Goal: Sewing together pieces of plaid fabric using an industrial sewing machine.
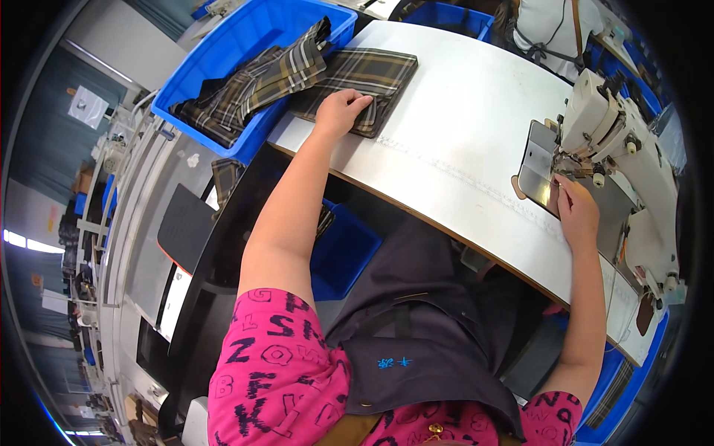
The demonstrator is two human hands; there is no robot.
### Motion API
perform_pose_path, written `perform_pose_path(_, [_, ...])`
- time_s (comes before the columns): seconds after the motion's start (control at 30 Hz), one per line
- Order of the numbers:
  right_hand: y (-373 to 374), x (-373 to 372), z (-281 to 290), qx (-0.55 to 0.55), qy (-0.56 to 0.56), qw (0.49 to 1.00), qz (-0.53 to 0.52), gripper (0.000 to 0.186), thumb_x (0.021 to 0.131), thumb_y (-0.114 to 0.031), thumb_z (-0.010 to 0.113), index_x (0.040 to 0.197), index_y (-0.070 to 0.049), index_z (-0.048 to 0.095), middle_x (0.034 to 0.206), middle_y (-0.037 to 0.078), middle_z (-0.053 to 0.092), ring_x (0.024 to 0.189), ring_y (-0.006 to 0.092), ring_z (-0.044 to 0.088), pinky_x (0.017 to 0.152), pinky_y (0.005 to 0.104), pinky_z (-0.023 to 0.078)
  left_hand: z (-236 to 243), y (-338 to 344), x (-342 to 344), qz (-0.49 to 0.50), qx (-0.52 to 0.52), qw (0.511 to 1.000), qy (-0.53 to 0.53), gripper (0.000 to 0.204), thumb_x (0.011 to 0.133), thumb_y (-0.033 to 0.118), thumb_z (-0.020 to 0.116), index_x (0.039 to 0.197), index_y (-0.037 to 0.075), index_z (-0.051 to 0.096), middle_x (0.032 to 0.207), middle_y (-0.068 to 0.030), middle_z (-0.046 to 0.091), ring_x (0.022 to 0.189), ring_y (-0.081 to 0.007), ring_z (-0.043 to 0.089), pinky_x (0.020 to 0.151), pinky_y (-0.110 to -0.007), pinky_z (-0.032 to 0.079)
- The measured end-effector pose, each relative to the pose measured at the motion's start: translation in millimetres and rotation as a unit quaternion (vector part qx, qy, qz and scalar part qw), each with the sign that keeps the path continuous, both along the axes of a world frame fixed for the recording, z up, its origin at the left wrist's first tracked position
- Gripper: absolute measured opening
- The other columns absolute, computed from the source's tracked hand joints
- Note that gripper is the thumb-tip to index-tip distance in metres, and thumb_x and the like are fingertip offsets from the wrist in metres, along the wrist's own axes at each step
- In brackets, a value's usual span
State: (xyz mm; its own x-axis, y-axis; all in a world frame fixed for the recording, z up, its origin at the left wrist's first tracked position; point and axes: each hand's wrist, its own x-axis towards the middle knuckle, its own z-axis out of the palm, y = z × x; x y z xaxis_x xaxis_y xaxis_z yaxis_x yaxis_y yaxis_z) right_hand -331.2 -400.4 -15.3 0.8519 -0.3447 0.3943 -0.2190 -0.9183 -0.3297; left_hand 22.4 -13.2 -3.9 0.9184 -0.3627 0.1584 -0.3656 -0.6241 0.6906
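My left hand (342,111) pinches the near part of a folded olive, black and tan plaid cloth (368,70) on the left of the white sewing table (431,134). More plaid pieces (260,82) lie heaped in the blue bin (305,22) beside it. At the right, my right hand (575,212) has its fingers curled at the shiny metal plate (539,160) of a white sewing machine (595,126), beside the needle area; what is between those fingertips is too small to make out.
A blue bin (342,249) sits under the table's front edge. A dark board (182,223) and metal rails stand at the left. Another person in white (554,30) is behind the machine, near more blue bins (439,18). Another blue bin (610,398) is at the lower right.
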Motion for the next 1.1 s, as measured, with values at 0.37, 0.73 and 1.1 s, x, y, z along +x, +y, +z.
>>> perform_pose_path(0.37, [0.9,-1.1,1.5,0.009,-0.008,1.000,0.003,0.024,0.101,-0.018,0.058,0.119,-0.014,0.073,0.093,0.010,0.068,0.092,0.0311,0.067,0.079,0.0415,0.053,37.0,-1.0,26.4,0.020,-0.282,0.949,0.142,0.032,0.103,0.036,0.068,0.103,0.004,0.075,0.091,-0.0011,0.072,0.085,-0.0117,0.060,0.079,-0.030,0.048])
perform_pose_path(0.73, [-0.1,-0.5,1.1,0.004,-0.021,1.000,-0.008,0.022,0.100,-0.019,0.059,0.114,-0.014,0.074,0.093,0.010,0.070,0.091,0.0320,0.068,0.078,0.0425,0.054,-12.7,-100.2,-159.3,-0.295,-0.026,0.955,-0.001,0.025,0.095,0.030,0.074,0.089,0.006,0.072,0.154,-0.0232,0.054,0.153,-0.0430,0.036,0.119,-0.052,0.035])
perform_pose_path(1.1, [11.5,-11.1,12.2,-0.059,0.006,0.998,0.028,0.021,0.096,-0.022,0.066,0.111,-0.011,0.074,0.091,0.008,0.064,0.090,0.0306,0.065,0.077,0.0443,0.053,20.2,-95.6,-135.4,-0.097,-0.033,0.990,-0.101,0.030,0.095,0.030,0.074,0.110,0.004,0.074,0.111,-0.0129,0.074,0.109,-0.0288,0.068,0.094,-0.042,0.053])
